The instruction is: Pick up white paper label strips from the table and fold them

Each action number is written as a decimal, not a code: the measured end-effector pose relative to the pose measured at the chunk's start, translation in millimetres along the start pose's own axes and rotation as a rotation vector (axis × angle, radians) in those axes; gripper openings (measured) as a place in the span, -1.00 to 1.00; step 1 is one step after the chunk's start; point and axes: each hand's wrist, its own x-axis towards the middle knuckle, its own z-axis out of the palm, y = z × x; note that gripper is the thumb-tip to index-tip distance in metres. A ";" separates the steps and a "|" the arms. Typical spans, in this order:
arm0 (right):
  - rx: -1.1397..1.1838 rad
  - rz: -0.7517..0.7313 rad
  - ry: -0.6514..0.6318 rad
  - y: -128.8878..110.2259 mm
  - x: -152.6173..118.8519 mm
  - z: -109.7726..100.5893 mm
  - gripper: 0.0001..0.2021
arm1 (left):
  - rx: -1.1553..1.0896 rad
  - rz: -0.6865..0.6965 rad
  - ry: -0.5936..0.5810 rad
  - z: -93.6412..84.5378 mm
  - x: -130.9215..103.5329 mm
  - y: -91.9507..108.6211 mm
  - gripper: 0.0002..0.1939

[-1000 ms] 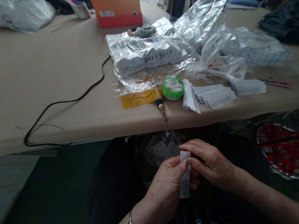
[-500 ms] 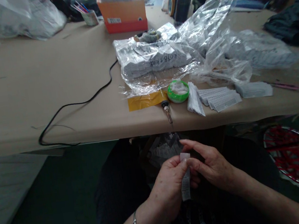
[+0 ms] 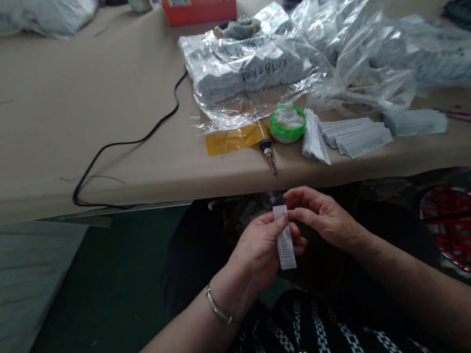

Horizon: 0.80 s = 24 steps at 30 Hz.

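"What is different now?"

"The paper strip (image 3: 287, 253) leans a bit half a second ago. Now it stands straight, and more of its top shows. The right thumb is off its front and just by its edge. So I think its print is easier to see and get at."

"What are the hands doing?"

"The left hand (image 3: 257, 248) pinches the strip, thumb on top. The right hand (image 3: 330, 217) has bent fingers close by. I can't tell if it grips anything."

"Where is the strip?"

"Over the lap, in front of the bench (image 3: 40, 126)."

"Can you count things?"

"Two hands, and one strip that I can see held. On the bench are three piles of paper strips (image 3: 356, 136), too tight to count each one. There is one green tub (image 3: 288, 134), one pointy tool (image 3: 268, 150) and one bit of yellow tape (image 3: 231, 141)."
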 end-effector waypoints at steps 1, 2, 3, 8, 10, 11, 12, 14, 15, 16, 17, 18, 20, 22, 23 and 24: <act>0.031 -0.018 0.001 3.0 -4.8 0.7 -0.62 | -0.031 0.012 0.007 -0.2 0.0 2.8 -0.88; 0.047 -0.033 -0.006 7.0 -10.9 2.1 -0.52 | -0.060 0.023 0.013 -0.3 0.1 5.4 -0.88; 0.043 -0.047 -0.020 12.0 -17.9 4.0 -0.41 | -0.084 0.034 0.022 -0.4 0.1 7.5 -0.87; -0.165 -0.135 -0.071 39.5 -48.5 20.4 0.01 | -0.162 0.050 0.064 1.3 0.6 10.1 -0.86; -0.237 -0.154 -0.049 45.0 -52.7 26.8 0.06 | -0.180 0.049 0.056 3.2 1.0 7.8 -0.87; -0.263 -0.161 -0.029 46.0 -53.0 29.3 0.06 | -0.183 0.049 0.054 4.1 1.3 6.2 -0.87; -0.286 -0.167 -0.008 46.1 -52.6 31.1 0.06 | -0.185 0.052 0.051 4.9 1.5 4.6 -0.88; -0.324 -0.182 0.026 44.7 -50.4 32.8 0.05 | -0.192 0.051 0.045 5.8 2.1 1.6 -0.89; -0.337 -0.187 0.035 43.8 -49.3 32.8 0.04 | -0.195 0.048 0.044 6.0 2.3 0.5 -0.89; -0.342 -0.190 0.036 42.9 -48.3 32.5 0.02 | -0.198 0.045 0.047 6.0 2.4 -0.4 -0.89; -0.342 -0.196 0.032 42.1 -47.6 31.9 0.00 | -0.199 0.042 0.050 6.0 2.5 -1.0 -0.89; -0.336 -0.205 0.026 41.5 -47.1 31.4 -0.01 | -0.198 0.041 0.056 6.0 2.5 -1.4 -0.89; -0.324 -0.223 0.015 41.1 -46.7 30.8 -0.03 | -0.196 0.043 0.065 6.4 2.3 -2.0 -0.89; -0.321 -0.228 0.016 42.0 -46.9 31.4 -0.02 | -0.198 0.046 0.065 7.2 2.0 -3.0 -0.90; -0.322 -0.223 0.018 43.1 -47.2 32.0 -0.02 | -0.198 0.049 0.062 7.7 1.8 -3.7 -0.91; -0.326 -0.220 0.018 44.7 -47.6 32.8 -0.03 | -0.195 0.052 0.060 8.0 1.8 -4.7 -0.91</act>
